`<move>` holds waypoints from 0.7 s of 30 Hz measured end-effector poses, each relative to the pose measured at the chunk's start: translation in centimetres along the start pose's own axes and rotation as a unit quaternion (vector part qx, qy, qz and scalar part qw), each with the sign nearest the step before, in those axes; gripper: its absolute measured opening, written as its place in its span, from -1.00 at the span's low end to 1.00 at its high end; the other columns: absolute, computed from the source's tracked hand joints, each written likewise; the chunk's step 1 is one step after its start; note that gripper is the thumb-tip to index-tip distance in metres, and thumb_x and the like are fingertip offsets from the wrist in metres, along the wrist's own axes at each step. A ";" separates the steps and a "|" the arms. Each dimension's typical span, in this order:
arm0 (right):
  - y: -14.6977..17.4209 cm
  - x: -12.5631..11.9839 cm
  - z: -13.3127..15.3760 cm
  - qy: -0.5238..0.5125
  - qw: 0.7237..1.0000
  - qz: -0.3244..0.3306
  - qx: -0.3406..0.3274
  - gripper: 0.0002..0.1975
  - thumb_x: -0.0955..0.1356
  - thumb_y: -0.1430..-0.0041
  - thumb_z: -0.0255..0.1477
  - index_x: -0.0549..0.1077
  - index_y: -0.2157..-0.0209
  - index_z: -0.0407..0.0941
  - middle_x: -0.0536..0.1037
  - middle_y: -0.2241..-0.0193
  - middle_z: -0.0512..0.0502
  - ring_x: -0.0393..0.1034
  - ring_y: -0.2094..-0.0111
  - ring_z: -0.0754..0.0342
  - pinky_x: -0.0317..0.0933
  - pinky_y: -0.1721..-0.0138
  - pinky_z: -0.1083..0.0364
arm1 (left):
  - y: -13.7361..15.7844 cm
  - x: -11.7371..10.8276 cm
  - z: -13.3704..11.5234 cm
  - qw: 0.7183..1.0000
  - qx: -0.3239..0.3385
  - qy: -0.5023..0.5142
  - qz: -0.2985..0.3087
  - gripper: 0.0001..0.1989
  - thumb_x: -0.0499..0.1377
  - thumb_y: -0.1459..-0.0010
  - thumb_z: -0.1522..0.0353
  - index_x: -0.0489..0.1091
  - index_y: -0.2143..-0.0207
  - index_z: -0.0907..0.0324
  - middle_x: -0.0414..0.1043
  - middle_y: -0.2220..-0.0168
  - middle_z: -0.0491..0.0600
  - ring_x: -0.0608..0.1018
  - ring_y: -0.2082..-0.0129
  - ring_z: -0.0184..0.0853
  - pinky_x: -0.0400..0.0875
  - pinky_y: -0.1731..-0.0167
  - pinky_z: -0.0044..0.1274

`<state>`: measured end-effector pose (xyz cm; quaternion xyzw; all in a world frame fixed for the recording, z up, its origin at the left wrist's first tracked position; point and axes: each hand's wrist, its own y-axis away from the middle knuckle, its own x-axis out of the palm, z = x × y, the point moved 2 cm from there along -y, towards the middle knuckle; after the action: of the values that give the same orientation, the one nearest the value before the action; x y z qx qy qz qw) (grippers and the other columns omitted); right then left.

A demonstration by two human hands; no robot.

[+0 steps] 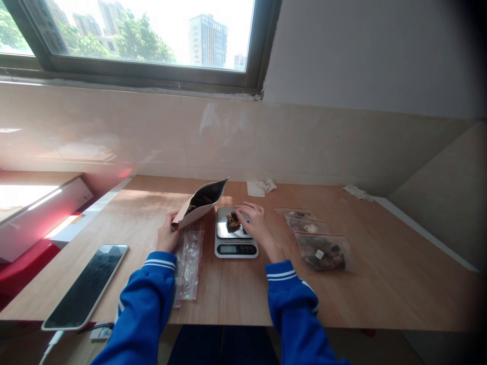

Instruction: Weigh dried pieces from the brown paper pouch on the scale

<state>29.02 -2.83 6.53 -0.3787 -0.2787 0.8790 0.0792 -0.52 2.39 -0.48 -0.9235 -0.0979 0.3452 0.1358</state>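
- Left hand (pixel 166 234) grips the pouch (pixel 200 203), tilted open, near the table's (pixel 380 284) middle
- Right hand (pixel 254 221) rests fingers loose on dark pieces (pixel 233 220) atop the scale (pixel 234 234), just beside the pouch

No text, brand or number can be read anywhere. The scale's display (pixel 228 249) shows only a blur, too small to make out. The small white label on the filled bag (pixel 319 254) and the phone's dark screen (pixel 87 285) give nothing legible.
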 end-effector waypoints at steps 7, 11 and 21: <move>-0.4 -4.0 7.2 -0.177 0.979 -0.079 -0.069 -0.73 0.16 -0.31 -0.40 0.48 0.22 -0.05 0.51 0.19 -0.07 0.36 0.06 0.06 0.20 -0.02 0.01 | 0.2 0.0 -0.4 1.000 0.009 0.004 -0.001 -0.54 0.11 -0.03 0.25 0.28 -0.02 0.13 0.50 0.10 0.02 0.53 0.12 -0.13 0.38 0.16 -0.40; -1.0 -4.1 9.8 -0.155 0.981 -0.004 -0.116 -0.78 0.20 -0.28 -0.45 0.45 0.15 -0.06 0.50 0.13 -0.09 0.33 0.03 0.05 0.20 -0.04 0.00 | 0.2 0.1 -0.3 0.999 0.015 0.034 0.004 -0.56 0.13 -0.02 0.27 0.28 0.00 0.10 0.50 0.09 0.00 0.53 0.11 -0.17 0.39 0.14 -0.43; -1.7 -1.8 11.3 0.082 0.983 0.096 -0.132 -0.75 0.19 -0.27 -0.51 0.48 0.20 -0.13 0.56 0.28 -0.15 0.37 0.14 -0.04 0.19 0.02 -0.03 | 0.2 0.0 -0.3 0.998 0.024 0.063 0.009 -0.55 0.16 0.05 0.31 0.29 0.04 0.13 0.50 0.10 0.03 0.53 0.11 -0.18 0.38 0.11 -0.41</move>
<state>22.13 -6.92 14.90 -0.4818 -0.3473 0.8038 -0.0336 -0.26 2.18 -0.31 -0.9406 -0.0725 0.2899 0.1611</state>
